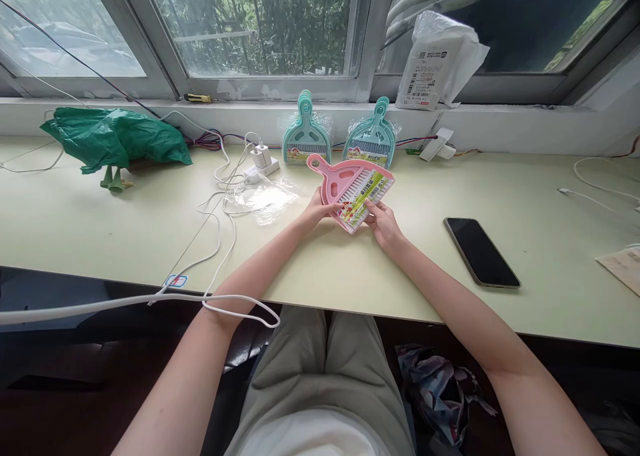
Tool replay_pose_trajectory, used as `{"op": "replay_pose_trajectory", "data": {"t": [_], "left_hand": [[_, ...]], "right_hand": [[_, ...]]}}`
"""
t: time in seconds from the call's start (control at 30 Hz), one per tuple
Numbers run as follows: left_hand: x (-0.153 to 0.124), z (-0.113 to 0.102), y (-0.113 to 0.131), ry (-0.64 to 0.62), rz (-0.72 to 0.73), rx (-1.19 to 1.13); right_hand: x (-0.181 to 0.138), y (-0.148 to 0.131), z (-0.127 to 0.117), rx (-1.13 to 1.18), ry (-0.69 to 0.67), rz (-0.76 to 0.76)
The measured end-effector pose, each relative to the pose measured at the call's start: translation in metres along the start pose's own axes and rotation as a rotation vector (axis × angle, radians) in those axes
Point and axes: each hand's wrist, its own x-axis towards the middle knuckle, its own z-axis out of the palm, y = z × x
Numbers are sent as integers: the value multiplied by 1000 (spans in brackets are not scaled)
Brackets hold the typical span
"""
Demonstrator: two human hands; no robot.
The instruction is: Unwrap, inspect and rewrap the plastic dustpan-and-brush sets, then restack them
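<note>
A pink mini dustpan-and-brush set (345,181) with a green and yellow label is held just above the pale green desk (100,223), its handle pointing to the far left. My left hand (320,208) grips its left edge, fingers closed on it. My right hand (383,219) pinches its lower right corner by the label. An empty clear plastic wrapper (265,199) lies on the desk just left of my left hand.
Two stacks of teal dustpan sets (306,136) (373,137) lean against the wall under the window. A black phone (481,251) lies to the right. White cables (220,203) and a charger (262,159) sit left, with a green plastic bag (115,136) beyond. A white parcel (435,63) rests on the sill.
</note>
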Motion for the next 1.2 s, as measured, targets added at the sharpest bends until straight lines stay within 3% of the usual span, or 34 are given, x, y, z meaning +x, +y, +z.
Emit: {"op": "replay_pose_trajectory", "data": {"t": [0.27,0.4,0.47,0.57,0.63,0.73,0.93,1.07,1.13,1.2], "left_hand": [[-3,4,9,-11,-29,109],[2,-5,19,155,-96,236],[4,-16,25,309,-96,485],[2,-34,30,453,-149,1100],[0,-44,29,444,-207,1401],[-3,-49,23,349,-271,1622],[-3,-44,19,304,-266,1695],[-3,-52,25,465,-188,1671],[-3,-61,28,531,-261,1657],[-2,-70,31,473,-407,1635]], "right_hand": [[1,1,0,8,21,-27],[3,-3,-4,15,27,-71],[6,-5,-9,32,48,-91],[10,-6,-14,41,89,-99],[11,-6,-17,37,113,-92],[11,-6,-17,41,128,-85],[9,-6,-16,21,133,-69],[8,-7,-15,1,131,-63],[8,-7,-15,-16,132,-66],[8,-7,-15,-22,136,-69]]}}
